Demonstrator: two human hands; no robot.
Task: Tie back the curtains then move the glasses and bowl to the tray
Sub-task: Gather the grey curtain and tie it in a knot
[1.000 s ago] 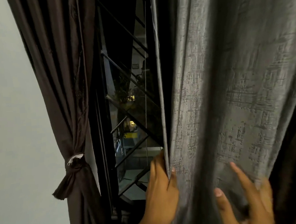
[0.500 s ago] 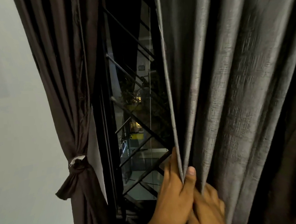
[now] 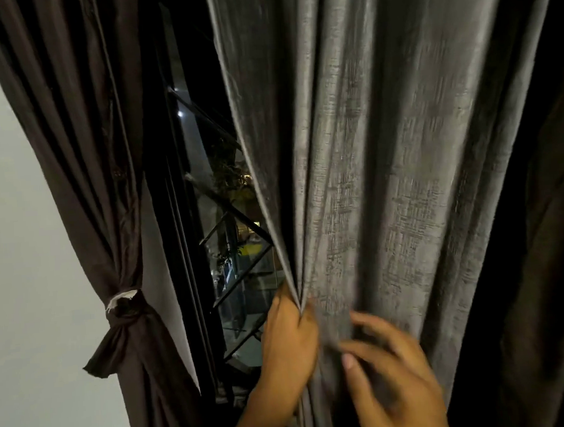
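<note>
Meanwhile left hand [image 3: 290, 340] fingers pinching gathered grey curtain [image 3: 387, 174] edge, blurred right hand [image 3: 388, 376] fingers spread against it

We see a plain pale wall [image 3: 19, 262] on the left. Just right of it a dark window frame [image 3: 177, 252] stands, with a slanted metal grille [image 3: 241, 268] behind the glass. Beyond is night, with small yellow lights [image 3: 253, 248] far off.
</note>
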